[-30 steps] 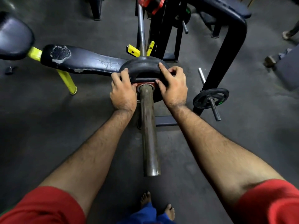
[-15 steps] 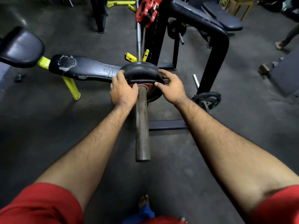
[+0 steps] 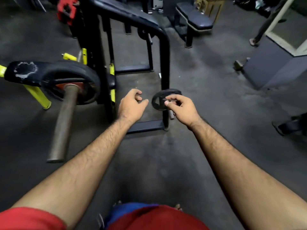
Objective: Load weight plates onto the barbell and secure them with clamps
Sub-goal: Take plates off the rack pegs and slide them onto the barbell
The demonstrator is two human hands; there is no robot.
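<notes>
The barbell sleeve (image 3: 63, 123) juts toward me at the left, with a large black weight plate (image 3: 83, 75) and a red plate behind its collar pushed on at the far end. A small black plate (image 3: 158, 100) hangs on a peg of the black rack, right of centre. My right hand (image 3: 181, 108) is at this small plate, fingers curled over its front; I cannot tell if it grips. My left hand (image 3: 131, 105) hovers just left of it, fingers loosely apart, holding nothing. A red clamp (image 3: 66, 10) sits high on the barbell at top left.
The black rack frame (image 3: 164, 63) stands behind my hands. A worn padded bench (image 3: 23, 72) with yellow legs is at the left. Another bench (image 3: 194, 19) stands at the back. A grey block (image 3: 274, 68) is at the right. A person's foot (image 3: 285, 127) shows at the right edge.
Both hands have left the large plate on the barbell and moved right to the small plate on the rack peg. My view has swung to the right.
</notes>
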